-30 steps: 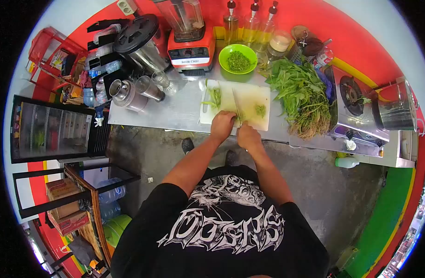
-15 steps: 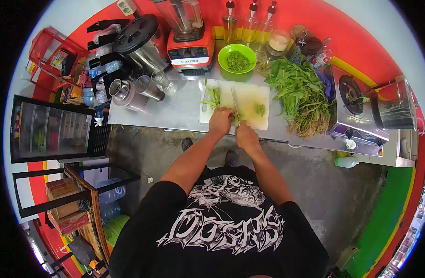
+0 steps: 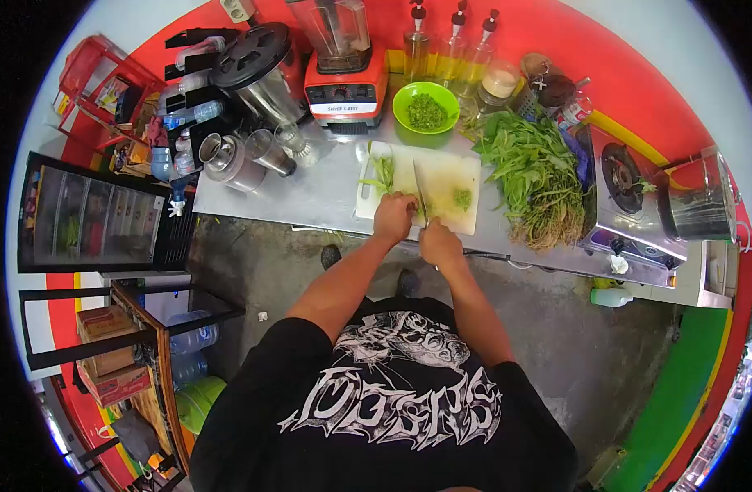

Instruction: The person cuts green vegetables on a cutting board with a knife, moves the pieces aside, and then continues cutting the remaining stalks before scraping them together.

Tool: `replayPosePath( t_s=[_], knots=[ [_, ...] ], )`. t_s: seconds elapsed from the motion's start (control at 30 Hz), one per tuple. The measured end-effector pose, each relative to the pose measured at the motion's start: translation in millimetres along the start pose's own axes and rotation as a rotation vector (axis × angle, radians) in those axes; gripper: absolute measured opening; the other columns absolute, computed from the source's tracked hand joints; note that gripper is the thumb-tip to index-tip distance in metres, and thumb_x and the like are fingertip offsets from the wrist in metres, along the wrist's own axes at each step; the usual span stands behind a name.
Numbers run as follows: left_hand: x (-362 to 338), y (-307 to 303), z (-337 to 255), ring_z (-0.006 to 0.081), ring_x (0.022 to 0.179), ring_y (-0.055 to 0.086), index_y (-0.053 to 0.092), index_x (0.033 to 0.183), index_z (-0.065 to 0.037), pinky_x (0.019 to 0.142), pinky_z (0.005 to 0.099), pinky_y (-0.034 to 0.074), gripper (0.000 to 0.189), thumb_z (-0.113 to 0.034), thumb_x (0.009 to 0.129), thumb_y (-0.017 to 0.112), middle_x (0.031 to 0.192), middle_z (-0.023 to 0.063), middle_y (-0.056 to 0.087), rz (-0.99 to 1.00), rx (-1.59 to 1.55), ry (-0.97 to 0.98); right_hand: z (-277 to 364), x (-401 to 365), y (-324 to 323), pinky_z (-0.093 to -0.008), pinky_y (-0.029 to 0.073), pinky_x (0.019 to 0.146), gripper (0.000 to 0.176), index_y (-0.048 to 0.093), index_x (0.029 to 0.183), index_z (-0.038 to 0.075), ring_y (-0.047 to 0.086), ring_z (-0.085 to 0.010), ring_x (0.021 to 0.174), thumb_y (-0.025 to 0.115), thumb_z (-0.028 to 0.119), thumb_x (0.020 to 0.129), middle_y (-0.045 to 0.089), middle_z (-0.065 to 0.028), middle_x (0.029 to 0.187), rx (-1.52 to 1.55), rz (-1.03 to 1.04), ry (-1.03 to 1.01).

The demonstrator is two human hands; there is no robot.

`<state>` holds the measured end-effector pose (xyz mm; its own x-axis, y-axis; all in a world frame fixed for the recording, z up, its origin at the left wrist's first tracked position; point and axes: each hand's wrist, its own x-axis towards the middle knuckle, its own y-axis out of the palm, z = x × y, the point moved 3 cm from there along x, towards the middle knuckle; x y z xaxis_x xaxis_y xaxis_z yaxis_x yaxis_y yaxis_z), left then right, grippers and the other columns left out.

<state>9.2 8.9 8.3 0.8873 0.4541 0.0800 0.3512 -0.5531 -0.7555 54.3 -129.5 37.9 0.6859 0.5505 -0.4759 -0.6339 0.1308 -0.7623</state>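
Our right hand (image 3: 440,244) grips the knife (image 3: 420,190) over the cutting board's (image 3: 445,174) near edge. Our left hand (image 3: 394,215) clenches green stems (image 3: 381,172).

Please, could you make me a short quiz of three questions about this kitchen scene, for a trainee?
1. True or false: the green bowl is empty.
2. Which hand grips the knife? A) left B) right
3. Fill the gap: the pile of leafy greens lies between the cutting board and the gas ____.
Key: 1 false, it holds chopped greens. 2 B, the right hand. 3 stove.
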Motion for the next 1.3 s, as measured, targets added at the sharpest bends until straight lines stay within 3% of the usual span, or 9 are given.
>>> replayPosePath(
  t_s=[0.23,0.33,0.8,1.0,1.3],
  knots=[
    [-3,-1,-2,0.0337,0.09,0.059,0.071,0.088,-0.011,0.085,0.0432,0.046,0.011,-0.004,0.081,0.07,0.088,0.0113,0.067,-0.028,-0.04,-0.02,-6,3,5,-0.0566,0.05,0.092,0.042,0.053,0.119,-0.006,0.066,-0.0494,0.103,0.05,0.031,0.1,0.067,-0.034,0.109,-0.007,-0.02,0.01],
    [0,-1,0,0.035,0.096,0.059,0.074,0.091,-0.014,0.087,0.0442,0.05,0.015,-0.004,0.08,0.071,0.095,0.0108,0.067,0.022,0.004,-0.056,-6,8,5,-0.0566,0.05,0.092,0.041,0.054,0.118,-0.006,0.066,-0.0494,0.102,0.05,0.03,0.1,0.067,-0.0338,0.109,-0.002,-0.022,-0.013],
    [-4,-4,-4,0.0371,0.094,0.058,0.074,0.091,-0.012,0.085,0.0453,0.049,0.011,-0.008,0.081,0.071,0.093,0.0127,0.067,-0.046,-0.028,-0.003,-5,0,9,-0.0555,0.052,0.091,0.041,0.057,0.114,-0.009,0.067,-0.05,0.101,0.05,0.03,0.101,0.068,-0.0332,0.108,0.028,-0.035,-0.017],
    [0,-4,-1,0.0364,0.093,0.059,0.074,0.091,-0.01,0.086,0.0448,0.049,0.01,-0.006,0.082,0.071,0.094,0.0133,0.067,0.013,-0.006,-0.041,4,-1,-5,-0.0562,0.051,0.092,0.043,0.055,0.118,-0.008,0.066,-0.0501,0.103,0.049,0.032,0.102,0.068,-0.0333,0.11,-0.044,0.043,-0.057],
    [-6,-8,-10,0.0352,0.097,0.062,0.07,0.091,-0.006,0.084,0.0457,0.052,0.014,-0.013,0.081,0.076,0.095,0.013,0.068,-0.044,0.074,-0.081,-6,-5,4,-0.0537,0.053,0.09,0.04,0.052,0.121,-0.004,0.068,-0.0464,0.102,0.05,0.031,0.102,0.07,-0.0287,0.108,-0.001,-0.071,0.008]
  ],
)
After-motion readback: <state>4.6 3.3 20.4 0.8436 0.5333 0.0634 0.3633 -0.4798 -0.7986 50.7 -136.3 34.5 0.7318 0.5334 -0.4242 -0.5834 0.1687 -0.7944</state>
